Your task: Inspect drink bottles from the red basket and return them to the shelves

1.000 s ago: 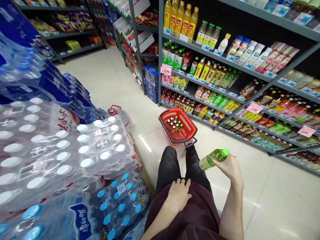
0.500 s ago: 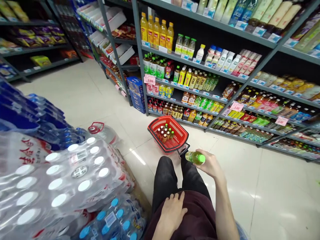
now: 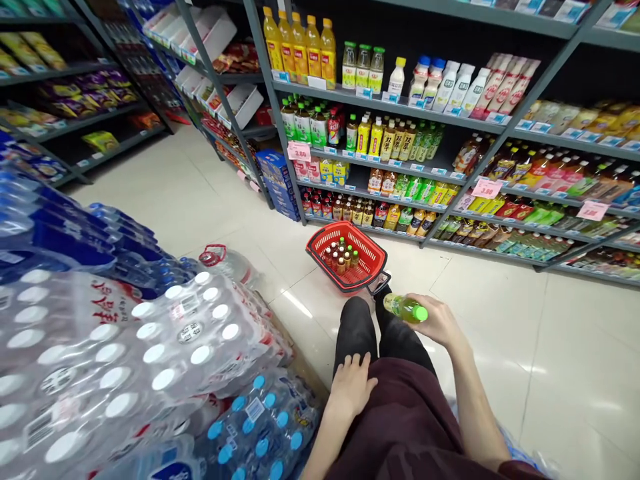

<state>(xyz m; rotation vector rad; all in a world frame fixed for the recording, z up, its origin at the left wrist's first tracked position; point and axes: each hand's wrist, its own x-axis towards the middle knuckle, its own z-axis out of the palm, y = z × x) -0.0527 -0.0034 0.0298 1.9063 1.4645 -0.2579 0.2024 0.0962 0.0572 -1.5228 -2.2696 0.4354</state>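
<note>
My right hand (image 3: 440, 321) is closed around a green drink bottle (image 3: 406, 308) with a bright green cap, which lies tilted with its cap toward me. My left hand (image 3: 352, 387) rests on my thigh at the shirt's hem, fingers stretched out and holding nothing. On the floor just beyond my knees stands a red shopping basket (image 3: 327, 277) with a black rim. Several small bottles (image 3: 341, 253) with green, white and brown caps stand together inside it. The basket's folded handle is at its near right corner.
Shelves of drinks (image 3: 380, 153) run along the far side. Shrink-wrapped packs of water bottles (image 3: 190, 333) are stacked close on my left, with a large red-capped jug (image 3: 227, 263) beyond them. Snack shelves (image 3: 80, 100) stand at the far left. Tiled floor (image 3: 565, 340) extends on the right.
The view has shifted, so the basket, my legs and both hands appear farther right. My right hand still holds the green bottle; my left hand stays resting on my thigh.
</note>
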